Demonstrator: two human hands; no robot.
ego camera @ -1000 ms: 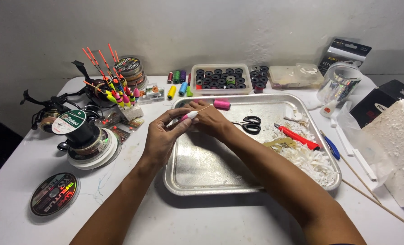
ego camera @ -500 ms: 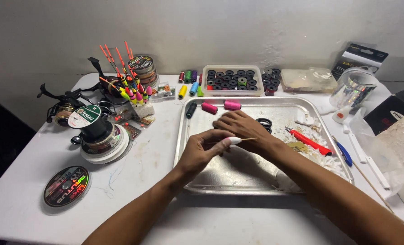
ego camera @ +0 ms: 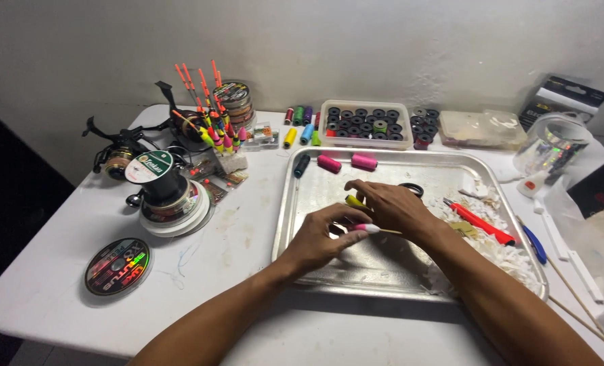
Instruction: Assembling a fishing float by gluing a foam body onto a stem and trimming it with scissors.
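Observation:
Both my hands meet over a metal tray [ego camera: 315, 175]. My left hand [ego camera: 319, 237] pinches the pink and white body of a small fishing float [ego camera: 368, 229]. My right hand [ego camera: 394, 207] grips the same float's thin stick from the other side. A yellow float tip [ego camera: 353, 201] shows just behind my right fingers. Two pink thread spools [ego camera: 346, 163] and a dark teal one [ego camera: 302, 165] lie at the tray's far edge. White shavings [ego camera: 505, 254] cover the tray's right part, with a red-handled tool [ego camera: 479, 223] and black scissors [ego camera: 411, 189] there.
On the white table [ego camera: 247, 237], left of the tray: stacked line spools [ego camera: 163, 196], a flat line spool [ego camera: 117, 266], fishing reels [ego camera: 119, 152] and upright floats [ego camera: 210, 122]. A box of dark bobbins [ego camera: 364, 125] stands behind. Plastic containers [ego camera: 549, 146] and thin sticks [ego camera: 573, 298] lie to the right.
My hands have come down from the tray's far edge toward its middle. The float now lies level between both hands. The view has shifted, so the tray sits further right.

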